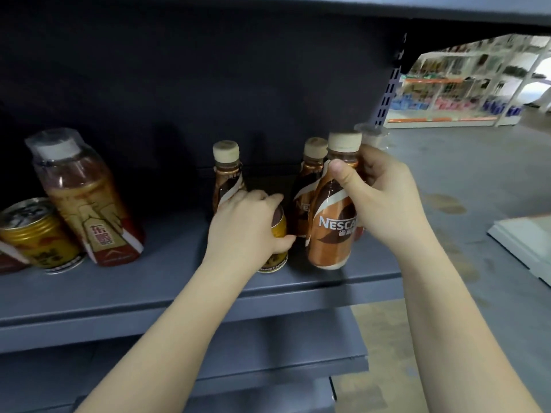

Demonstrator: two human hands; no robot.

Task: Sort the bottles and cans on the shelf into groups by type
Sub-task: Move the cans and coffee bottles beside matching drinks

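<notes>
On the grey shelf [149, 287], my right hand [384, 198] grips a brown Nescafe coffee bottle [328, 234] near the front edge, at the right end. My left hand [247, 228] is closed over the top of a gold can [275, 260] beside it. Two more coffee bottles stand behind: one [225, 171] behind my left hand, another [310, 171] behind the held bottle. A clear-capped bottle [371, 135] is mostly hidden behind my right hand. At the left stand a tall milk-tea bottle [86, 201] and a second gold can [38, 234].
A dark red item [9, 260] is cut off at the left edge. The upper shelf [298, 7] hangs low overhead. Lower shelves [268, 347] jut out below. To the right lie a concrete floor, a white board [524, 239] and distant store racks [465, 81].
</notes>
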